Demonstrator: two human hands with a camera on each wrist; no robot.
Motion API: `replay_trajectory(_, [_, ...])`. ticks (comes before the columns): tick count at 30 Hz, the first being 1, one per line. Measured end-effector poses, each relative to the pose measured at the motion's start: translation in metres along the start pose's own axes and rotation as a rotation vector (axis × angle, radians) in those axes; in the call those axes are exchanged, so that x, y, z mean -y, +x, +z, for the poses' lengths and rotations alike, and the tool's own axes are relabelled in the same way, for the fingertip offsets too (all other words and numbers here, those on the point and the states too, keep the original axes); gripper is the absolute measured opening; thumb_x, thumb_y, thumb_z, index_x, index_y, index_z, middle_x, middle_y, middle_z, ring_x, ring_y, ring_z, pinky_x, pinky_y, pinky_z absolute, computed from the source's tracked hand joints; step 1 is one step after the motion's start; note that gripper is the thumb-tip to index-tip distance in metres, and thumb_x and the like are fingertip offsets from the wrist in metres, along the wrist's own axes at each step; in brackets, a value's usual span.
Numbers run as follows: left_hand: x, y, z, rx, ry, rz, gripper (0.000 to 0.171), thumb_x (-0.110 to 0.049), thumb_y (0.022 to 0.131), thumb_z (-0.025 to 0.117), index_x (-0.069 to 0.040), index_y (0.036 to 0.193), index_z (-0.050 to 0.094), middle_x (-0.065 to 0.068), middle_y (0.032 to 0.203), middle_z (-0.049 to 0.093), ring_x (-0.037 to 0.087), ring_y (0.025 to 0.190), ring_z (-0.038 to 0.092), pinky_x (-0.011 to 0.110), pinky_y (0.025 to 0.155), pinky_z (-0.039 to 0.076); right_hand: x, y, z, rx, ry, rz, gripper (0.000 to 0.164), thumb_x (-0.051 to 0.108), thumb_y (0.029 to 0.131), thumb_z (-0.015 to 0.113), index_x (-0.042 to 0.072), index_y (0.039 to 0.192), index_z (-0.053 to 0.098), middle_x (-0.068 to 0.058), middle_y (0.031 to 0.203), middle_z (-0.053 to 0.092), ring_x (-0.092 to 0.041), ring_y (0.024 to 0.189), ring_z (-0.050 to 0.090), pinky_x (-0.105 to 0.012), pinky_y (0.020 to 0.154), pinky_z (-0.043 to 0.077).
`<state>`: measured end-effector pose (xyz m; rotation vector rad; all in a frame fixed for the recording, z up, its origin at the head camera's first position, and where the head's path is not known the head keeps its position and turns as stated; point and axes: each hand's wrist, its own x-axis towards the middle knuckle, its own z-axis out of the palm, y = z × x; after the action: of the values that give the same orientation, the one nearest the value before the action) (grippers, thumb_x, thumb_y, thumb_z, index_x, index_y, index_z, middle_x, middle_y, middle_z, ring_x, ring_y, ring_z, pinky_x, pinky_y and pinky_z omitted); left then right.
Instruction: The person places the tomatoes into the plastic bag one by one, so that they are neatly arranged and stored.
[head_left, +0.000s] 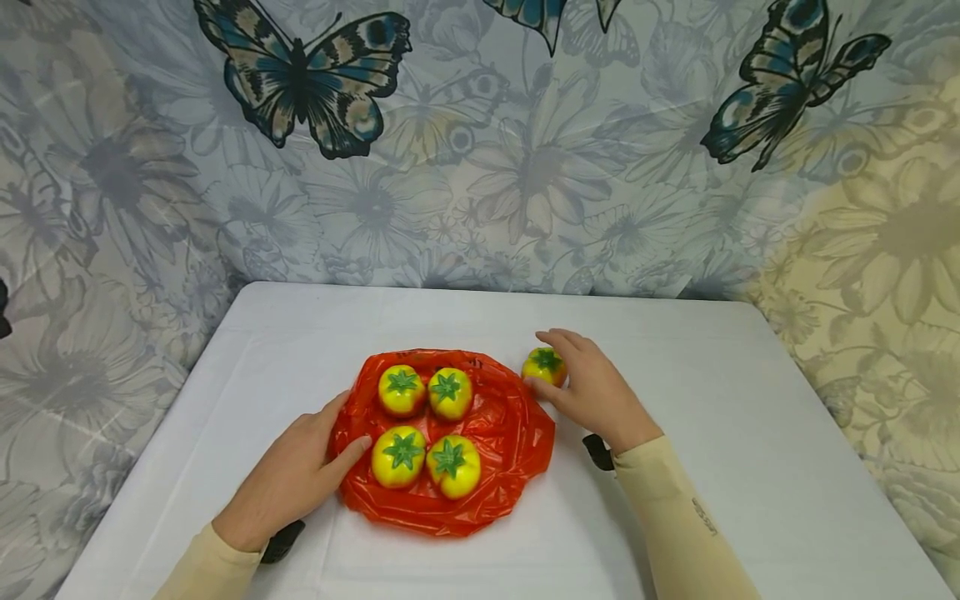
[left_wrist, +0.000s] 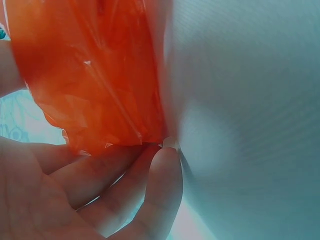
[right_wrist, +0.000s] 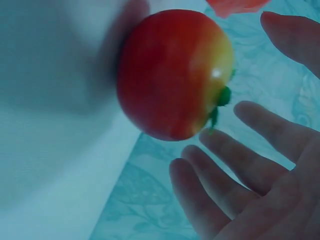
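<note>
A round red plastic bag [head_left: 495, 425], spread flat with a raised crinkled edge, lies on the table and bears several yellow-and-red toy tomatoes [head_left: 399, 457] with green star-shaped tops. My left hand [head_left: 296, 467] holds the bag's left edge, thumb over the rim and fingers along the outer side; the left wrist view shows fingertips against the red plastic [left_wrist: 100, 90]. Just off the bag's upper right side stands one more tomato [head_left: 543, 365]. Around it my right hand [head_left: 592, 383] spreads its fingers and thumb. In the right wrist view, gaps show between this tomato [right_wrist: 170, 75] and most fingertips.
A white cloth covers the table [head_left: 750, 467]. Behind and at both sides hangs patterned fabric [head_left: 540, 183] with flowers and butterflies. Dark wrist devices [head_left: 282, 542] are strapped under both sleeves' cuffs.
</note>
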<state>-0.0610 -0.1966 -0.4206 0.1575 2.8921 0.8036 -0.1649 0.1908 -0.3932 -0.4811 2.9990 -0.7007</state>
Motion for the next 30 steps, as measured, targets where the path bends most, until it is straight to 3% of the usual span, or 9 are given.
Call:
replay_trajectory(5, [0.000, 0.000, -0.001, -0.002, 0.005, 0.004, 0.084, -0.056, 0.105, 0.064, -0.007, 0.168, 0.036, 0.014, 0.145, 0.069, 0.032, 0.122, 0.066, 0.056, 0.096, 0.064, -0.004, 0.003, 0.007, 0.035, 0.007, 0.036, 0.072, 0.041, 0.097, 0.081, 0.015, 0.158, 0.053, -0.018, 0.164, 0.051, -0.044, 0.149, 0.052, -0.061, 0.115, 0.052])
replay_trajectory(13, [-0.001, 0.000, -0.001, 0.000, 0.007, -0.003, 0.084, -0.056, 0.105, 0.065, -0.008, 0.168, 0.036, 0.014, 0.142, 0.070, 0.032, 0.122, 0.066, 0.056, 0.095, 0.064, -0.008, 0.006, 0.016, 0.038, -0.003, 0.025, 0.070, 0.041, 0.097, 0.081, 0.014, 0.156, 0.055, -0.018, 0.160, 0.055, -0.042, 0.142, 0.058, -0.059, 0.113, 0.055])
replay_trajectory(30, [0.000, -0.001, -0.001, -0.010, -0.006, 0.022, 0.083, -0.055, 0.105, 0.066, -0.007, 0.167, 0.038, 0.011, 0.135, 0.073, 0.028, 0.116, 0.067, 0.051, 0.092, 0.065, -0.013, 0.007, 0.017, 0.023, -0.020, 0.016, 0.062, 0.035, 0.098, 0.081, 0.012, 0.152, 0.060, -0.020, 0.157, 0.057, -0.043, 0.140, 0.060, -0.058, 0.113, 0.056])
